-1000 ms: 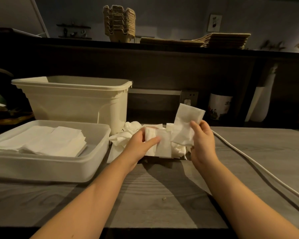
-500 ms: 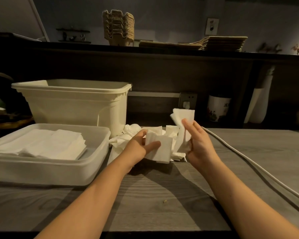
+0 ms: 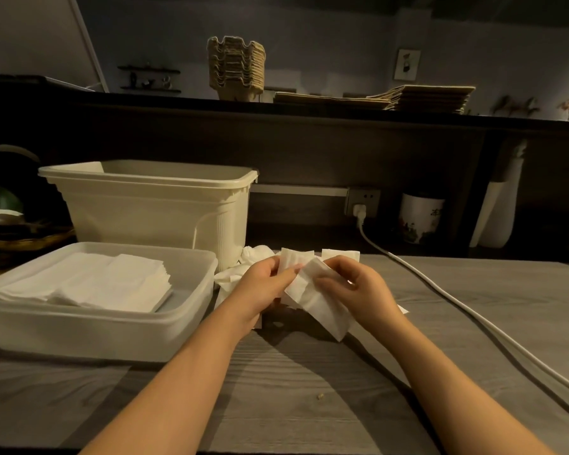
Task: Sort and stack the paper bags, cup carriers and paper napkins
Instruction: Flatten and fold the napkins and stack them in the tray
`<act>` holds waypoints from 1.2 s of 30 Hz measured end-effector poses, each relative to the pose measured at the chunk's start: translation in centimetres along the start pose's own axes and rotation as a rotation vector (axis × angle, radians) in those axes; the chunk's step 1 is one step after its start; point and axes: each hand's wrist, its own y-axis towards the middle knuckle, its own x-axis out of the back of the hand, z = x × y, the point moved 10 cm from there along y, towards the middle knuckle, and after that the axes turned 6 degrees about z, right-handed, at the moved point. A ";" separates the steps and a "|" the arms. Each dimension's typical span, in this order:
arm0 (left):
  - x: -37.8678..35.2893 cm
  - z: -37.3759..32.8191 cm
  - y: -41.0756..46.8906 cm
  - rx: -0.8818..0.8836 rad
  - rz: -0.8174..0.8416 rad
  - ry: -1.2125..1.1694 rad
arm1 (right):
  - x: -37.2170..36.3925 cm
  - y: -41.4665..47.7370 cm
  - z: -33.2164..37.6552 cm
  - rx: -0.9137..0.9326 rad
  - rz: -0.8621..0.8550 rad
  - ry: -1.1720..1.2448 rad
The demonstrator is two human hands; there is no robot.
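Both hands meet low over the desk [image 3: 309, 389], just before the loose heap of napkins [image 3: 255, 257]. The right hand [image 3: 358, 290] pinches a folded napkin [image 3: 316, 302] between thumb and curled fingers, its long side slanting down toward the person's right. The left hand [image 3: 263, 287] grips a second napkin [image 3: 291, 260] (the two overlap). The tray [image 3: 79, 333] with the neat stack [image 3: 89, 284] lies leftward, nearer the left hand.

The grey counter [image 3: 309, 405] carries a clear tray [image 3: 96, 326] lower left, a cream bin [image 3: 151, 211] behind it, loose napkins [image 3: 237, 277] at centre, and a white cable [image 3: 473, 323] at right.
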 end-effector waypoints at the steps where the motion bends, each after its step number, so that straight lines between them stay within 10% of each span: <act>1: 0.3 -0.3 0.0 -0.019 -0.021 -0.006 | 0.2 0.0 0.1 0.006 -0.012 -0.004; 9: 1.9 -2.4 -0.6 -0.180 -0.166 -0.069 | 0.5 -0.2 0.5 0.043 -0.050 0.048; 20: 1.0 -4.4 -1.3 -0.313 -0.222 0.469 | 0.4 -0.1 2.1 0.178 -0.065 -0.183; 36: -0.4 -3.0 -0.8 -0.186 -0.030 0.294 | -0.4 -0.1 1.7 0.097 0.013 -0.062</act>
